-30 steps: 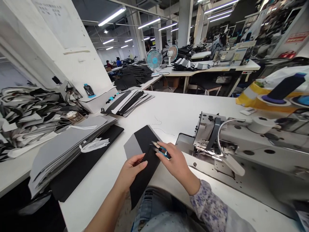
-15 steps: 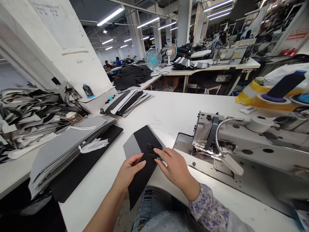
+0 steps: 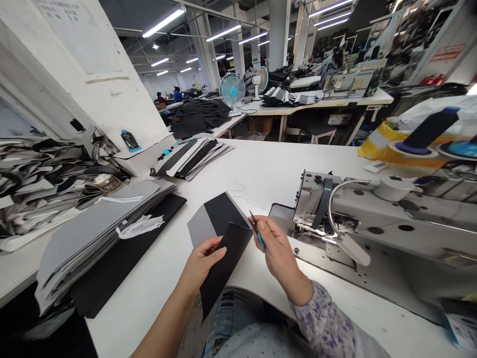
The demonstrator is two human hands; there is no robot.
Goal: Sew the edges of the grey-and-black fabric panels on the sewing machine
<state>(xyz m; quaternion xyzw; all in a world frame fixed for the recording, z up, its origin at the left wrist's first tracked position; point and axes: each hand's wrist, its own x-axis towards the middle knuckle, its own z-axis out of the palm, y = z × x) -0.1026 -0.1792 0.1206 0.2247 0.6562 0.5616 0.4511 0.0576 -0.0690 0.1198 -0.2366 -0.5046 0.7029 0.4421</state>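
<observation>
My left hand [image 3: 203, 261] pinches a black fabric piece [image 3: 228, 263] between thumb and fingers, near the table's front edge. One lower corner of the piece hangs over my lap. Beyond it, a grey and black panel [image 3: 218, 214] lies on the white table, partly covered by the held piece. To the right, my right hand [image 3: 276, 248] is closed around small thread snips [image 3: 258, 231] with dark blades and a blue handle. Their tip points up and left, apart from the fabric's right edge. Loose thread [image 3: 240, 186] lies just behind the panel.
A sewing machine [image 3: 335, 219] stands close on my right. On the left are stacked grey panels [image 3: 100, 214] and a heap of scraps [image 3: 40, 189]. More cut pieces [image 3: 197, 156] lie farther back, and a thread cone [image 3: 428, 132] stands at the right.
My right hand has drawn the snips away from the black fabric's upper edge, to the right, and the blades now show. My left hand keeps its hold on the fabric.
</observation>
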